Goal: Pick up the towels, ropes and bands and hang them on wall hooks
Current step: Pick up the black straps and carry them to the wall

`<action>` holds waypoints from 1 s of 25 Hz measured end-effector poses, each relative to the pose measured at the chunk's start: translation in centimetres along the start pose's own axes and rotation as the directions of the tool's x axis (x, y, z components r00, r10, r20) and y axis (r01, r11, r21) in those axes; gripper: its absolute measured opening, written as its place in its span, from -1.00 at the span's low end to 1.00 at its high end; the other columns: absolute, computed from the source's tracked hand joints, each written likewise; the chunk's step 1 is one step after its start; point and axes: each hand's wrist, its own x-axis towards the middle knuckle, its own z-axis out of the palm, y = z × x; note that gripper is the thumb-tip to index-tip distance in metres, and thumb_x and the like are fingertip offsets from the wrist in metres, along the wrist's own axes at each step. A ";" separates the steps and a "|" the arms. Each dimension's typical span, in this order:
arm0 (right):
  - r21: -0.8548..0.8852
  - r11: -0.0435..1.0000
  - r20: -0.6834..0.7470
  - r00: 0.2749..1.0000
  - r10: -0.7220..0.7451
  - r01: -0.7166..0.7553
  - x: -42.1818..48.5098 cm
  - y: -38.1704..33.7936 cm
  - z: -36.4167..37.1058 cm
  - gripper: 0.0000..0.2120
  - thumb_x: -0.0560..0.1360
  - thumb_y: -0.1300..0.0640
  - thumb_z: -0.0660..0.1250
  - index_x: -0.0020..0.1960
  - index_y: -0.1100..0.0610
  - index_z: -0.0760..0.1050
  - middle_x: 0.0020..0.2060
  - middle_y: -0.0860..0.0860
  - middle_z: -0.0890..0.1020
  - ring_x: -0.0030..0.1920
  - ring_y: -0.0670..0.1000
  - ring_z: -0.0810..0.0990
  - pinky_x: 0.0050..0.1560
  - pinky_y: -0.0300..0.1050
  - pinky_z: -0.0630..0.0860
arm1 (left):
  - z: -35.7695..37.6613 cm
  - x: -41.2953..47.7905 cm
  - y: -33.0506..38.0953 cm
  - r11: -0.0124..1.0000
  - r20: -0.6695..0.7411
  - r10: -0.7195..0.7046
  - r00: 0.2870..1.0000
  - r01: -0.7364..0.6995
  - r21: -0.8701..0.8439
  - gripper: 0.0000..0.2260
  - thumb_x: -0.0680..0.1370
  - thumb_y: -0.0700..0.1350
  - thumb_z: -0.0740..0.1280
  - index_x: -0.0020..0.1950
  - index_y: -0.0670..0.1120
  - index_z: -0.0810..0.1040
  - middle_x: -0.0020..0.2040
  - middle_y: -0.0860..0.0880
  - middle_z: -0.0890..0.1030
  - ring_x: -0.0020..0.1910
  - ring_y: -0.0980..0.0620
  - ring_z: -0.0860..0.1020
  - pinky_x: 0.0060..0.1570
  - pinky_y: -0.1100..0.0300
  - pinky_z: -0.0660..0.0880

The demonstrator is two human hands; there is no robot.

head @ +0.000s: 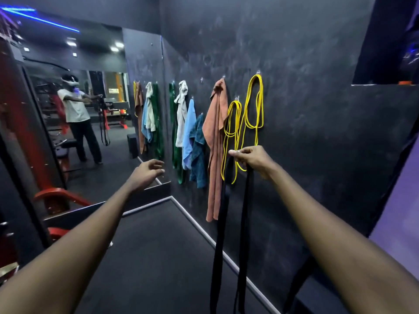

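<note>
- My right hand (pixel 250 157) is clenched round the top of a black band (pixel 244 223), thumb and fingers pinching it just in front of the wall (pixel 317 132).
- The band hangs from that grip in two long strands that drop toward the floor (pixel 158 257), beside the base of the wall.
- My left hand (pixel 147 172) is out in front of the mirror (pixel 95 143), fingers loosely curled, holding nothing.
- Yellow ropes (pixel 262 103) hang in loops on two hooks right above my right hand; their lower loops pass behind my fingers.
- Just left of them an orange towel (pixel 216 137) hangs long from its hook.
- Further left hang a dark blue towel (pixel 199 152), a light blue towel (pixel 188 132), a white towel (pixel 181 109) and a green band (pixel 174 137).
</note>
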 end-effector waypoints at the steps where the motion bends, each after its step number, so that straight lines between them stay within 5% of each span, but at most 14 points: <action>1: 0.009 1.000 0.015 1.000 -0.007 0.007 3.3 0.5 0.4 -0.70 0.43 -0.04 0.52 -0.19 0.22 0.62 -0.54 -0.05 0.44 -0.53 -0.11 0.28 -0.52 -0.27 0.21 | 0.1 2.7 -0.4 1.000 0.003 -0.007 1.000 0.007 0.016 -0.72 0.50 -0.14 0.42 0.21 -0.06 0.60 0.09 -0.04 0.68 0.12 0.02 0.62 0.31 0.00 0.45; 5: 0.025 0.999 0.049 0.998 -0.043 0.042 15.1 1.4 3.2 -0.70 0.44 0.02 0.51 -0.14 0.28 0.64 -0.56 -0.12 0.50 -0.58 -0.19 0.33 -0.50 -0.35 0.28 | -0.5 11.7 -3.1 0.998 -0.001 -0.018 1.000 0.018 0.057 -0.68 0.40 0.02 0.40 0.15 0.05 0.60 0.06 0.04 0.68 0.09 0.07 0.62 0.26 0.04 0.48; 10: 0.032 0.997 0.068 0.995 -0.069 0.067 30.2 3.1 9.5 -0.59 0.42 0.00 0.53 -0.08 0.39 0.63 -0.34 0.13 0.54 -0.50 -0.10 0.35 -0.45 -0.27 0.28 | -3.2 24.3 -9.4 0.996 -0.012 -0.065 0.998 0.065 0.063 -0.65 0.28 0.18 0.37 0.04 0.17 0.60 0.05 0.10 0.68 0.10 0.10 0.62 0.25 0.02 0.49; 14: -0.040 0.993 0.053 0.993 -0.105 0.107 41.1 3.8 14.0 -0.72 0.41 -0.03 0.53 -0.27 0.17 0.63 -0.34 0.08 0.57 -0.49 -0.13 0.33 -0.46 -0.27 0.22 | -5.4 34.8 -13.0 0.997 -0.035 -0.025 0.999 0.027 0.073 -0.77 0.48 -0.05 0.41 0.13 0.08 0.59 0.07 0.03 0.67 0.12 0.06 0.61 0.25 0.08 0.47; 19: -0.032 0.991 -0.026 0.991 -0.131 0.130 54.1 1.9 17.5 -0.72 0.42 0.01 0.54 -0.16 0.25 0.66 -0.53 -0.15 0.56 -0.55 -0.23 0.38 -0.46 -0.37 0.30 | -8.5 48.0 -16.1 0.998 -0.053 0.021 0.998 -0.018 0.063 -0.71 0.51 -0.10 0.40 0.24 -0.03 0.59 0.10 0.03 0.66 0.12 0.07 0.59 0.19 0.17 0.45; 25: -0.076 0.979 -0.120 0.973 -0.196 0.188 69.4 3.3 18.8 -0.63 0.34 -0.12 0.56 -0.21 0.22 0.68 -0.37 -0.03 0.62 -0.35 -0.04 0.41 -0.30 -0.16 0.34 | -7.5 64.7 -18.0 0.997 -0.025 0.073 0.997 -0.072 0.029 -0.72 0.53 -0.13 0.40 0.24 0.01 0.58 0.14 0.01 0.65 0.16 0.05 0.59 0.25 0.09 0.46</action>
